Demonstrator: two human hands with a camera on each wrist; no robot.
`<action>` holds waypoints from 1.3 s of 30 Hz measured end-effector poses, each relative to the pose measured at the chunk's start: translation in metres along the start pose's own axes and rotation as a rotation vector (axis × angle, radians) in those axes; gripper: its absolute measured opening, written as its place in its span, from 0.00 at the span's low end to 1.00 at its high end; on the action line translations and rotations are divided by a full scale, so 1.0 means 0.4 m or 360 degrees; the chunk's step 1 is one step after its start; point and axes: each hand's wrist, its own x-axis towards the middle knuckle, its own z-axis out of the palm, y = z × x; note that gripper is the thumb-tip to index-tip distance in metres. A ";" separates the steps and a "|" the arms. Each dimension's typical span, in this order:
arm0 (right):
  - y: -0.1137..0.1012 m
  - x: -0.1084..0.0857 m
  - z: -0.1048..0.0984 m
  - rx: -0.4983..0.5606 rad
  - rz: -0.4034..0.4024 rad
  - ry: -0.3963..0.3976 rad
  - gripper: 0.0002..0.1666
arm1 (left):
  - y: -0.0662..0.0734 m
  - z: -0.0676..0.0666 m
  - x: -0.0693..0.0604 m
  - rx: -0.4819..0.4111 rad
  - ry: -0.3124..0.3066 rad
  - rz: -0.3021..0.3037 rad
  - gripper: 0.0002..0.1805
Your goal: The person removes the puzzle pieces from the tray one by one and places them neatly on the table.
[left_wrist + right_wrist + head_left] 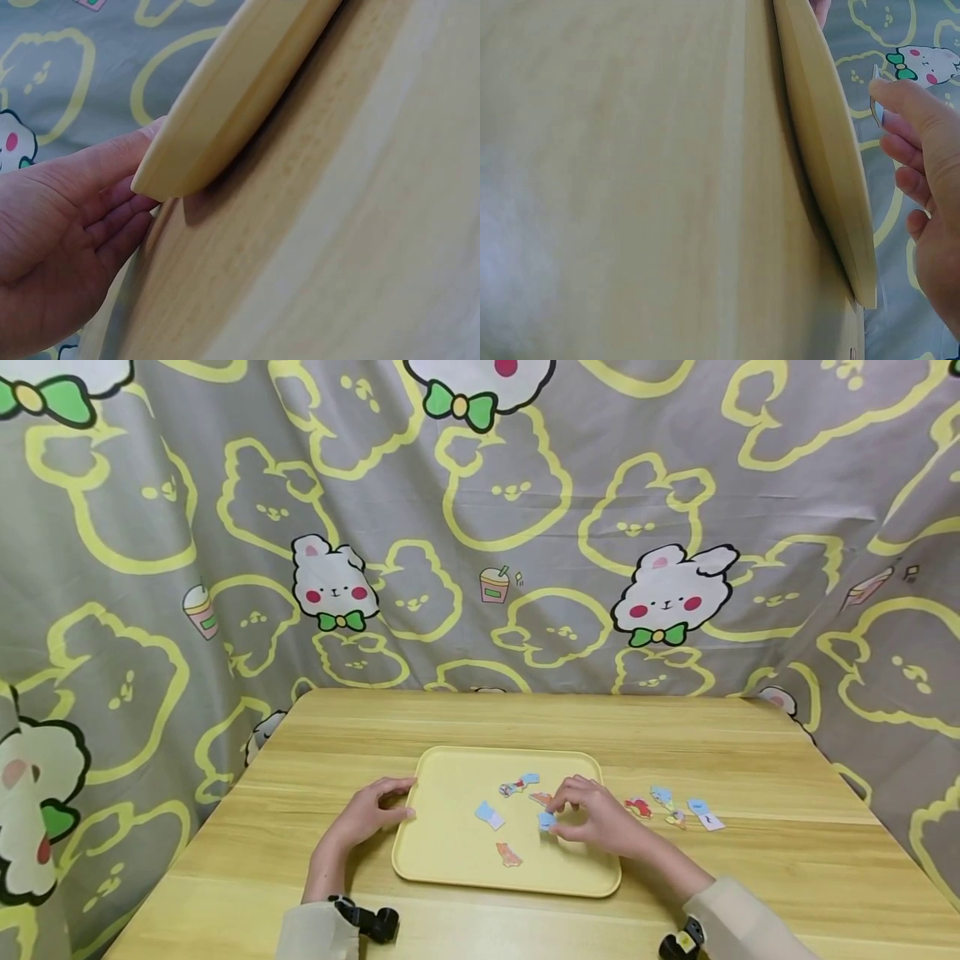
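A yellow tray (450,868) lies on the table. At its left edge, my left hand (372,812) holds the rim, thumb at the top and fingers against the outer side, as the left wrist view shows. Over the tray's right half, my right hand (596,817) pinches a small blue puzzle piece (547,821) between thumb and fingers. In the right wrist view this piece (877,97) stands on edge, raised above the rim. On the tray lie a blue-and-lilac piece (491,814), an orange piece (507,854), another orange piece (539,798) partly behind my fingers, and joined blue-and-red pieces (519,785).
Right of the tray, several more pieces lie on the wooden table (300,760): a red one (638,808), a blue one (663,797), a yellowish one (676,818) and a blue-and-lilac one (706,814). A patterned curtain (465,635) hangs behind the table and along its sides.
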 end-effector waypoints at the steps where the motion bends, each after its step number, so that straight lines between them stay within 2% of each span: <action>1: 0.000 -0.001 0.000 0.0001 0.0003 -0.0001 0.12 | -0.001 0.000 0.000 0.0002 -0.0002 0.0003 0.28; 11: 0.008 -0.013 -0.003 0.0024 -0.0024 0.0066 0.13 | -0.004 0.001 0.000 -0.0011 -0.0012 0.0017 0.29; 19: 0.004 -0.032 -0.023 -0.0022 0.0141 0.0076 0.14 | -0.007 0.000 0.000 -0.0008 -0.0013 0.0020 0.29; 31: 0.022 -0.063 -0.053 -0.0058 0.0109 0.0150 0.14 | -0.005 -0.004 -0.002 0.0014 -0.0004 0.0029 0.29; 39: 0.034 -0.094 -0.085 -0.0063 0.0191 0.0174 0.15 | -0.004 -0.002 0.001 0.0003 -0.0007 0.0018 0.29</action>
